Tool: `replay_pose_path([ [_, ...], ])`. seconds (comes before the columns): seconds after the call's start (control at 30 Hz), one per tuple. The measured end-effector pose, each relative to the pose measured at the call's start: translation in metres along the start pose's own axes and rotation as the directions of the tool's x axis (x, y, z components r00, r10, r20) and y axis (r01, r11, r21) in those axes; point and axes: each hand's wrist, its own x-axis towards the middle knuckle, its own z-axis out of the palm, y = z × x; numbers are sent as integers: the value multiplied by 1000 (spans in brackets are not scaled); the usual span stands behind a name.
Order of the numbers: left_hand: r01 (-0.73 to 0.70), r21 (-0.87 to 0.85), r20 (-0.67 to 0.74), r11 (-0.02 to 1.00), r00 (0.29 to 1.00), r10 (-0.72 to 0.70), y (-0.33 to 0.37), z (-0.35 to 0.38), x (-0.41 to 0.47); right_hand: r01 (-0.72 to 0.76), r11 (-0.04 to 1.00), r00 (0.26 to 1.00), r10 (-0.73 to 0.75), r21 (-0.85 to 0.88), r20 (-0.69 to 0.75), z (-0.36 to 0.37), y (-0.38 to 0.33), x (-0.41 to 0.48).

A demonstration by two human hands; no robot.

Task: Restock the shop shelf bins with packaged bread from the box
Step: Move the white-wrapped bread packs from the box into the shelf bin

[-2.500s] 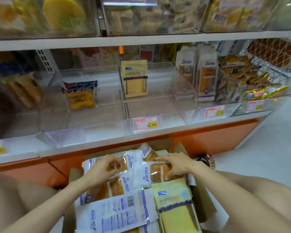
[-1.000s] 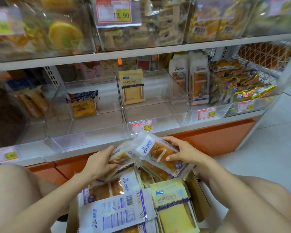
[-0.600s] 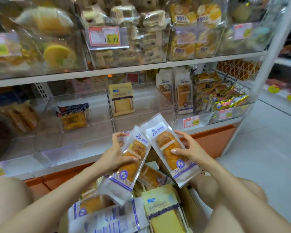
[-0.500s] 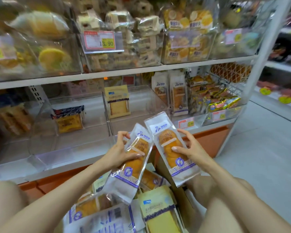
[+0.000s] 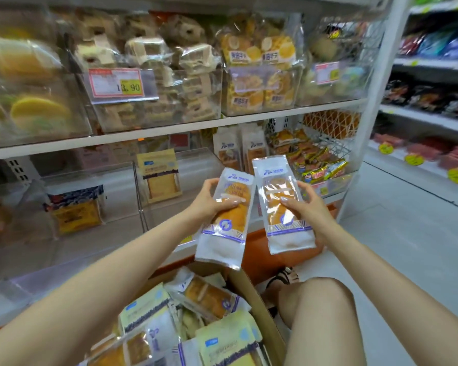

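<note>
My left hand (image 5: pixel 209 204) grips a white-and-clear bread packet (image 5: pixel 226 220) by its middle, held upright in front of the lower shelf. Beside it, my right hand (image 5: pixel 308 210) holds a second, identical bread packet (image 5: pixel 280 207), slightly higher. Both packets are level with a clear bin (image 5: pixel 238 151) that holds two matching upright packets. The cardboard box (image 5: pixel 254 294) lies below my arms, full of several bread packets, some white with buns, some yellow with toast.
Two clear bins at centre and left each hold one packet: a yellow toast pack (image 5: pixel 160 178) and a dark-topped pack (image 5: pixel 76 210). A wire basket (image 5: pixel 336 151) of snacks stands right of them. The upper shelf (image 5: pixel 169 128) holds full bins. My bent knee (image 5: pixel 320 299) is beside the box.
Both hands lifted a bread packet each out of the box and raised them to the lower shelf's height, turning them upright. The view tilted upward toward the shelves.
</note>
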Motion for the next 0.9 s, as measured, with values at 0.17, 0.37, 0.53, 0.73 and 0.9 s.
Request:
replay_pose_path([
  [0.17, 14, -148, 102, 989, 995, 1, 14, 16, 37, 35, 999, 997, -34, 11, -72, 1, -4, 32],
  [0.37, -136, -157, -28, 978, 991, 133, 34, 18, 79, 81, 996, 991, -83, -27, -101, -6, -19, 79],
  [0.53, -197, -128, -173, 972, 969, 174, 39, 21, 120, 90, 994, 986, -98, -62, -132, -2, -27, 123],
  [0.73, -230, -47, -320, 972, 925, 204, 27, 17, 172, 114, 986, 977, -132, -118, -165, 12, -22, 167],
  [0.9, -266, 3, -358, 964, 900, 249, 20, 8, 208, 109, 985, 976, -132, -132, -173, 20, -19, 200],
])
